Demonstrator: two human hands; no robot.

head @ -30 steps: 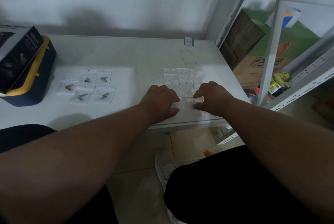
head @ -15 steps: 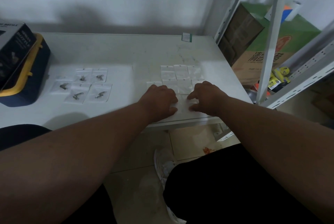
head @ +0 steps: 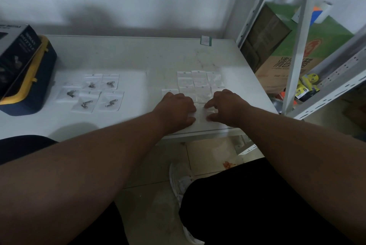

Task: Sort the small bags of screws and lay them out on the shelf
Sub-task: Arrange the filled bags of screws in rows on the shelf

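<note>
Two groups of small clear bags lie on the white shelf. The left group holds dark metal screws, one per bag. The right group has pale contents that are hard to make out. My left hand and my right hand rest at the near end of the right group, close to the shelf's front edge. Their curled fingertips pinch the two sides of one flat clear bag between them. My hands cover several bags of this group.
A dark printed box leans on a blue and yellow case at the shelf's left end. A small green tag lies at the back. White uprights and cardboard boxes stand to the right. The floor and a white shoe are below.
My right hand has slid left toward my left hand, narrowing the gap over the bag. The left group of bags has not moved.
</note>
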